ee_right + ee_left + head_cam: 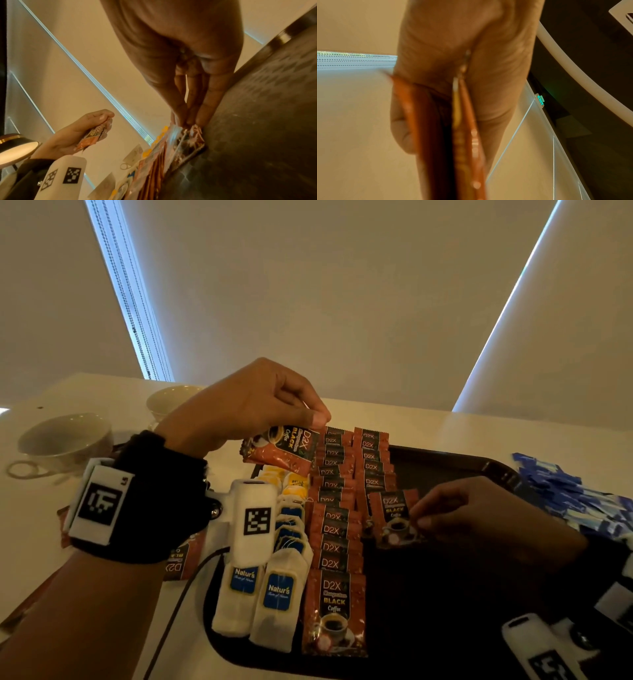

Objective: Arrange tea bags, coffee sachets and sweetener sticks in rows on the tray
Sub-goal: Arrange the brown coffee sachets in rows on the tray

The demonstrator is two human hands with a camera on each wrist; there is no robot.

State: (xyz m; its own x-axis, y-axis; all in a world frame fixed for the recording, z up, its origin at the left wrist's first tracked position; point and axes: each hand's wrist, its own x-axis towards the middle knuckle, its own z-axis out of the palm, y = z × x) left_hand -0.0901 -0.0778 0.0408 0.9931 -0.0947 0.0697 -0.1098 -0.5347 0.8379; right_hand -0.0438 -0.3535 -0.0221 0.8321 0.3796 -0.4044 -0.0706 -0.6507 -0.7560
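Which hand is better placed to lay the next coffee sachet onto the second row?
Right hand: it already pinches a sachet low at that row's front end. The left hand holds its sachet raised.

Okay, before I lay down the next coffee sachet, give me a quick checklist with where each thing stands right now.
1. Left hand has a sachet in its grip: ok.
2. Right hand free: not ok, it pinches the last sachet on the tray.
3. Second coffee row straight: not ok, the last sachet sits askew.
4. Bare tray below that row: ok.
5. Tea bags in rows: ok.
6. Sweetener sticks placed: not ok, piled beside the tray.
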